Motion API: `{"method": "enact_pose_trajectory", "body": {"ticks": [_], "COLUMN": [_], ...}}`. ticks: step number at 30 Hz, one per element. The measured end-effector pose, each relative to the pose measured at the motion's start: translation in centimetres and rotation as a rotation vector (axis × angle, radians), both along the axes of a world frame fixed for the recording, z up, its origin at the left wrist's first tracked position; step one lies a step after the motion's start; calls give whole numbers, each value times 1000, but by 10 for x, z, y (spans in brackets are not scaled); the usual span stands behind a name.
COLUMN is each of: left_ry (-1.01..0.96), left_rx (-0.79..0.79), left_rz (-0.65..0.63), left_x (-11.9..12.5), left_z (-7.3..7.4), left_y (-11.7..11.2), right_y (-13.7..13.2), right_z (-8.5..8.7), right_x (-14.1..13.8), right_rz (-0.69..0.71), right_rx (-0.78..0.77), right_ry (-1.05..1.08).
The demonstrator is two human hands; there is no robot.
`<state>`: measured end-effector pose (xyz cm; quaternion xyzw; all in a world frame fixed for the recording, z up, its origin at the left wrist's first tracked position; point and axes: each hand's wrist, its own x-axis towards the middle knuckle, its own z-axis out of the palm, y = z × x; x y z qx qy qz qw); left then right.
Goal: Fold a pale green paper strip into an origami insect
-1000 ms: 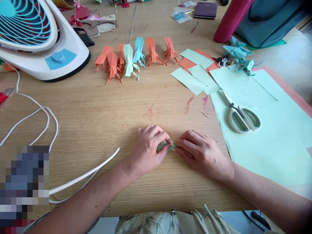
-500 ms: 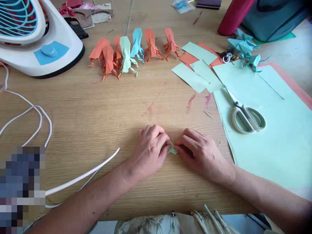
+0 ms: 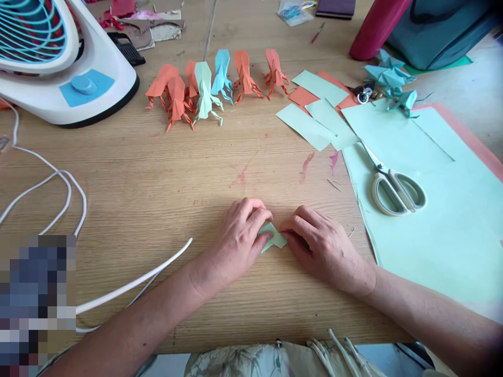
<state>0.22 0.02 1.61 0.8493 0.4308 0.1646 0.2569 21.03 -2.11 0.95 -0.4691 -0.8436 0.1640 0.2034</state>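
A small folded piece of pale green paper (image 3: 272, 238) lies on the wooden table (image 3: 157, 178) between my two hands. My left hand (image 3: 238, 238) pinches its left side with curled fingers. My right hand (image 3: 320, 246) pinches its right tip, fingers closed and pressed to the table. Most of the paper is hidden under my fingers. A row of finished origami figures (image 3: 212, 86) in orange, green and blue stands further back.
White-handled scissors (image 3: 393, 183) lie on large pale green sheets (image 3: 444, 209) at the right, with cut paper squares (image 3: 318, 115) behind. A white fan base (image 3: 66, 68) sits at the back left, its white cord (image 3: 58, 199) looping across the left side. A red bottle (image 3: 373, 26) and teal bag (image 3: 436, 26) stand at the back right.
More of the green paper shows between my fingers now, its flap opened out slightly. Both hands stay in about the same place on the table.
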Motion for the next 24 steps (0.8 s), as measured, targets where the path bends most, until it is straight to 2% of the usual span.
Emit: {"method": "enact_pose_trajectory", "body": {"ticks": [10, 18, 20, 22, 24], "left_ry": [144, -40, -136, -287, -411], "left_rx": [-24, -144, -179, -189, -204], "left_rz": [-3, -33, 32, 155, 265], "left_x": [-5, -9, -9, -9, -8], "left_z": [9, 13, 12, 11, 9], "left_y": [4, 5, 4, 3, 4], "right_y": [2, 6, 8, 8, 7], "right_z": [3, 1, 0, 1, 2], "right_x": [2, 9, 12, 14, 13], "right_rz": [-16, -53, -80, -122, -152], "right_rx": [-56, -49, -26, -29, -111], "right_ry": [164, 305, 338, 374, 425]}}
